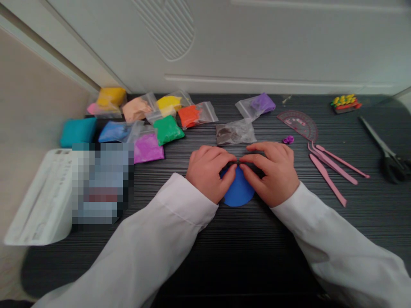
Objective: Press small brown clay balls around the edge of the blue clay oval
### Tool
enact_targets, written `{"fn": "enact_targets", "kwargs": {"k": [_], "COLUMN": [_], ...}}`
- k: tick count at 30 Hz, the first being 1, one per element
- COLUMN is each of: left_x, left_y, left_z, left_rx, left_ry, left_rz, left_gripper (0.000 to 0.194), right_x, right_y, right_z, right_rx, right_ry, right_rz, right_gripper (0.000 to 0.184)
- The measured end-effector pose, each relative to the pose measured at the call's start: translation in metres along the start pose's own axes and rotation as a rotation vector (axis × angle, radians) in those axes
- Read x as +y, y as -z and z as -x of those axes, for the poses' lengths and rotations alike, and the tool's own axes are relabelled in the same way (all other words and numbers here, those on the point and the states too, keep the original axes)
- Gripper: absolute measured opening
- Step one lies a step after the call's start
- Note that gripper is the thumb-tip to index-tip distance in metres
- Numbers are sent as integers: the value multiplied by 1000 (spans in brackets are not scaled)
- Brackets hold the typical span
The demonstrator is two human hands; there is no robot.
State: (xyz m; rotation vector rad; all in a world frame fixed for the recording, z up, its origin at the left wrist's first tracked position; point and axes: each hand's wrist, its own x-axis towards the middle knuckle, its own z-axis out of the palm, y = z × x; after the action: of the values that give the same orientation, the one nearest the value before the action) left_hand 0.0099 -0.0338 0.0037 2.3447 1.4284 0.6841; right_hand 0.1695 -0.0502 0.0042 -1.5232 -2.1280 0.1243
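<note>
A flat, round blue disc (239, 188), which looks like modelling clay, lies on the dark table between my hands. My left hand (212, 171) and my right hand (271, 169) meet at the disc's far edge. Thumb and forefinger of each are pinched around a small dark piece of clay (238, 162), mostly hidden by the fingertips. Just beyond my fingers is a clear zip bag of dark brown clay (236, 132). A small crumpled purple lump (288, 140) sits past my right hand.
Zip bags of coloured clay, such as a green one (168, 129), fill the back left. Right of my hands are a protractor (298, 123), pink modelling tools (327, 179), scissors (390, 158) and a small colourful clay model (345, 104). A white package (45, 196) stands at left.
</note>
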Motion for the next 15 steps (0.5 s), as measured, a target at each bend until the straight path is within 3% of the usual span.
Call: {"fn": "enact_targets", "kwargs": {"k": [8, 12, 15], "left_x": [-6, -20, -25], "left_y": [10, 11, 11], "left_z": [-1, -2, -2], "left_rx": [31, 30, 7], "left_ry": [82, 129, 93], "left_rz": [238, 461, 506], "left_gripper": [21, 24, 34], "right_x": [-1, 5, 17], "right_y": [3, 8, 17], "right_z": [1, 2, 1], "right_rx": [-1, 77, 171], "right_ry": [-23, -54, -61], "right_rz": [9, 1, -25], "right_gripper": [18, 20, 20]}}
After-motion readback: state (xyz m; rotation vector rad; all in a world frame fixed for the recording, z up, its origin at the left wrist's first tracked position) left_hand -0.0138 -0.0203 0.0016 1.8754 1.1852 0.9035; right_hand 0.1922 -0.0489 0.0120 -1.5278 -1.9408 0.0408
